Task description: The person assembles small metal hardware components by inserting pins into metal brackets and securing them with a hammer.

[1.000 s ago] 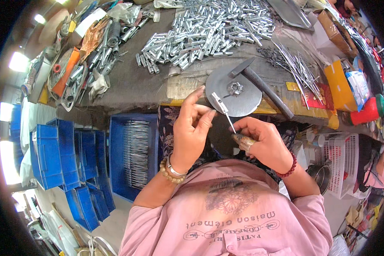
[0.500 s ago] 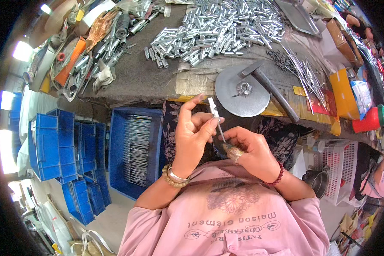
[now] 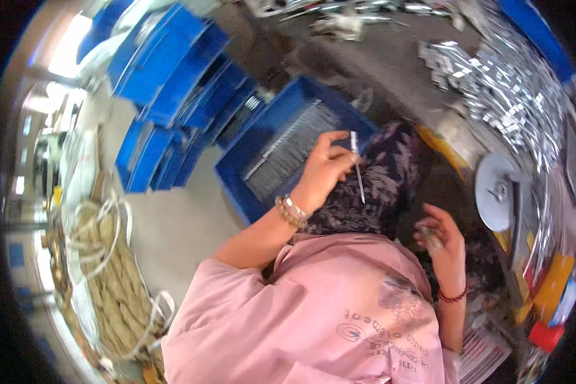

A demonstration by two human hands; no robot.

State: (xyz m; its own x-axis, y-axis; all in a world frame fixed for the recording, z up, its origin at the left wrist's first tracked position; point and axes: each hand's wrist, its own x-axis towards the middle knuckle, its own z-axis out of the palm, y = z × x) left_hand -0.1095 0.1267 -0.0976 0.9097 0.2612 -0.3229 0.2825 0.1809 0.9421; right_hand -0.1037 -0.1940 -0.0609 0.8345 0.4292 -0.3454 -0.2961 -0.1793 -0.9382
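My left hand (image 3: pixel 331 166) pinches a thin metal rod (image 3: pixel 360 182) with a thicker silver tube-shaped end. The tube end points up past my fingertips, and the bare rod slants down over my dark patterned trousers. Just left of that hand, a blue bin (image 3: pixel 304 89) holds a row of many similar rods (image 3: pixel 288 150) lying side by side. My right hand (image 3: pixel 443 233) is apart from the rod, near the bench edge, somewhat blurred. Its index finger is stretched out and a brownish wrapping covers the thumb; nothing held shows in it.
Stacked blue bins (image 3: pixel 166 61) stand left of the rod bin. On the bench at right lie a heap of silver tubes (image 3: pixel 505 102), a round metal plate (image 3: pixel 489 185) and a hammer (image 3: pixel 516 224). A brownish sack (image 3: pixel 109 281) with white straps sits at lower left.
The view has turned left toward the blue bins. My left hand has carried the rod from before the bench toward the rod bin; my right hand has let go of it and drawn away.
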